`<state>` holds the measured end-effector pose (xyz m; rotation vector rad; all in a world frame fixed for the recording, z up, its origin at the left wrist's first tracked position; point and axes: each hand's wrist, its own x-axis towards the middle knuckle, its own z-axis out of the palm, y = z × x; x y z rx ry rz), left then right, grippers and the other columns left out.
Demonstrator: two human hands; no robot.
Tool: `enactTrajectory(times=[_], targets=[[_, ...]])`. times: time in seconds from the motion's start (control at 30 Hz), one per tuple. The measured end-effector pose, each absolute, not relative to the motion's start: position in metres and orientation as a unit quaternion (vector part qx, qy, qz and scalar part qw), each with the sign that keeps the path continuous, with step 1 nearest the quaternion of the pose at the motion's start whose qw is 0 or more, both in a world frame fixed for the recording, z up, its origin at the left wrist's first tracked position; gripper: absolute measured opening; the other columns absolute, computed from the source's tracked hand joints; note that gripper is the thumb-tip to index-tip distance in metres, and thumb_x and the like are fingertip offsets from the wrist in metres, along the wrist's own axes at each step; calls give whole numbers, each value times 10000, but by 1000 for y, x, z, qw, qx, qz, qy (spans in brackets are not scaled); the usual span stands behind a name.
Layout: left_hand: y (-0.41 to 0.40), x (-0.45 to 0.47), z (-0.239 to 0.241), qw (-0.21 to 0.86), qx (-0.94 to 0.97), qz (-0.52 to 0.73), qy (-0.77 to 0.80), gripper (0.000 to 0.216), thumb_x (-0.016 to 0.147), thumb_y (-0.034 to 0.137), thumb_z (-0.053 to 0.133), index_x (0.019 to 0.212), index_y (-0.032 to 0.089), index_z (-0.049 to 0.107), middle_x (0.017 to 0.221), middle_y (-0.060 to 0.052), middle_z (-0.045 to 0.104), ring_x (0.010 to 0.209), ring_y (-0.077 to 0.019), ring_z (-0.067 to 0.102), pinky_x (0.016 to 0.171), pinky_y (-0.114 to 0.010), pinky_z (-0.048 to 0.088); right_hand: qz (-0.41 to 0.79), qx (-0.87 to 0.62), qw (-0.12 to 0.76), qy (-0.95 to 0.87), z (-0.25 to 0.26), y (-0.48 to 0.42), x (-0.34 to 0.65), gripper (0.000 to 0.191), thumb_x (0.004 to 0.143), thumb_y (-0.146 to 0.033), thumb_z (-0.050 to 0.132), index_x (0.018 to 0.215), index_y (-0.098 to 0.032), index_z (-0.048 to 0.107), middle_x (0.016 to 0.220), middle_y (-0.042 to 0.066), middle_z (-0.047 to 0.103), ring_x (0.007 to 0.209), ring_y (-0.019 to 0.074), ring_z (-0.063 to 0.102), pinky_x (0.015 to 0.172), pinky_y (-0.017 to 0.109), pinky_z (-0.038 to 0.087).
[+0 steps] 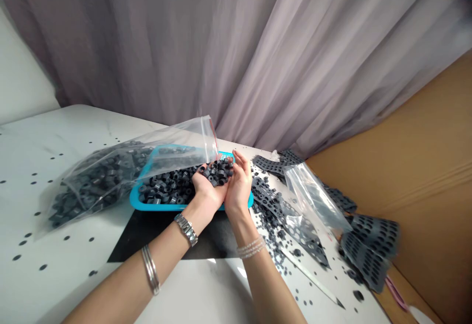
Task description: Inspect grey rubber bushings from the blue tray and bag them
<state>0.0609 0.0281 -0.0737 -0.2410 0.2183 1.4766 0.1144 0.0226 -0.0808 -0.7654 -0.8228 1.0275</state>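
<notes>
My left hand (207,191) and my right hand (239,186) are cupped together over the right part of a blue tray (165,207). A heap of small dark rubber rings (218,172) lies in the palms, mostly in the left one, with the right hand closing its side. More of the same rings (167,186) fill the tray. To the left, a clear zip bag (184,134) holds many rings at its far end. Its mouth, with a red line, reaches over the tray close to my left fingers, which are partly hidden by the heap.
A black mat (147,238) lies partly under the tray. Right of it are punched dark sheets (370,238), scattered black bits, an apparently flat clear bag (317,196) and a white pencil-like tool (313,277). A grey curtain (165,44) hangs behind; a brown panel (413,157) borders the right.
</notes>
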Motion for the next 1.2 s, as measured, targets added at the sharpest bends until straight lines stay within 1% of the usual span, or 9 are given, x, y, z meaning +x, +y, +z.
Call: enactTrajectory(times=[0.13, 0.23, 0.37, 0.47, 0.63, 0.73, 0.83, 1.0, 1.2], targets=[[18, 58, -73, 717, -75, 684, 116, 349, 839, 248, 385, 989, 121, 673, 949, -130, 688, 845, -226, 655, 692, -344, 537, 518, -341, 720, -311, -90, 18, 117, 222, 784, -275, 512, 979, -246, 614, 1135, 19, 652, 1107, 158, 593, 1053, 387, 397], [7, 54, -70, 710, -54, 686, 153, 377, 810, 317, 449, 1041, 111, 664, 1019, -134, 680, 907, -217, 646, 772, -334, 527, 545, -335, 721, -266, -87, 4, 113, 224, 790, -297, 542, 979, -223, 638, 1120, 32, 671, 1107, 161, 599, 1049, 369, 409], [-7, 53, -54, 704, -17, 678, 212, 469, 808, 420, 429, 1111, 138, 649, 1109, -121, 661, 994, -226, 628, 861, -343, 507, 588, -320, 702, -241, -76, -17, 102, 387, 751, -260, 649, 1135, -232, 605, 1172, 21, 665, 1105, 174, 602, 1029, 367, 433], [-11, 56, -44, 690, 9, 681, 246, 485, 826, 433, 384, 1135, 156, 636, 1139, -113, 657, 1047, -237, 614, 906, -367, 492, 596, -320, 692, -253, -73, -23, 100, 480, 716, -221, 698, 1181, -252, 587, 1236, 8, 633, 1130, 183, 589, 1018, 363, 446], [-6, 59, -49, 690, 17, 682, 240, 464, 841, 395, 384, 1205, 175, 572, 1195, -123, 635, 1100, -244, 597, 932, -404, 476, 595, -289, 733, -161, -79, -18, 106, 276, 819, -259, 549, 1074, -235, 652, 1198, 1, 657, 1165, 158, 567, 1078, 355, 385], [-4, 59, -54, 699, 29, 671, 246, 479, 844, 422, 378, 1200, 170, 574, 1195, -138, 636, 1102, -260, 601, 931, -426, 473, 613, -280, 729, -117, -78, -17, 112, 276, 852, -308, 476, 1042, -234, 663, 1188, 12, 660, 1162, 163, 570, 1078, 373, 387], [-3, 59, -56, 697, 34, 670, 252, 491, 845, 426, 377, 1207, 153, 568, 1178, -152, 643, 1097, -248, 611, 927, -383, 480, 640, -273, 713, -87, -73, -18, 117, 303, 867, -338, 440, 1048, -233, 659, 1179, 19, 666, 1145, 175, 583, 1062, 391, 411], [-3, 61, -54, 697, 34, 670, 254, 494, 856, 416, 346, 1228, 161, 545, 1151, -145, 657, 1098, -248, 614, 917, -375, 497, 657, -266, 704, -44, -69, -19, 122, 301, 821, -276, 509, 1089, -221, 637, 1172, 23, 671, 1157, 181, 580, 1066, 371, 412], [-2, 58, -51, 693, 35, 670, 264, 484, 874, 417, 299, 1215, 183, 551, 1135, -132, 668, 1104, -245, 613, 901, -371, 509, 683, -218, 694, -67, -72, -17, 122, 464, 715, -61, 498, 1141, -225, 581, 1210, -2, 650, 1188, 161, 560, 1103, 376, 369]])
